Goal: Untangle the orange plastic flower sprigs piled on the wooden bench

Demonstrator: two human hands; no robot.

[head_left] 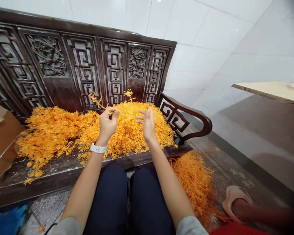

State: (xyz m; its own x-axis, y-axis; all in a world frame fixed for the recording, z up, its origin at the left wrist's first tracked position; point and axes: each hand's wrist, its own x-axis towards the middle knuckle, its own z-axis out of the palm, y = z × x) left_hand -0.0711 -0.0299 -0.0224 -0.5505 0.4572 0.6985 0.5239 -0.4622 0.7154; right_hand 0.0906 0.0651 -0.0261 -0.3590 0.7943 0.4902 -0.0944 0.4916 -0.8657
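Observation:
My left hand [108,122], with a white watch at the wrist, pinches a thin yellow-orange branched sprig [98,101] that sticks out to the upper left. Opposite it, my right hand [148,124] is open, fingers stretched, holding nothing that I can see. Between and beyond the hands a small yellow piece with a star-like head [128,94] shows above the heap, apart from both hands; whether it is in the air or rests on the heap I cannot tell. Under both hands lies a large heap of yellow-orange branched pieces [127,140].
The heap spreads over a dark carved wooden bench [56,176] with an armrest [196,120]. A cardboard box [2,140] stands at left. On the floor at right lies a pile of orange stems [193,179], near another person's foot in a pink shoe [235,199]. A board [271,93] juts in at right.

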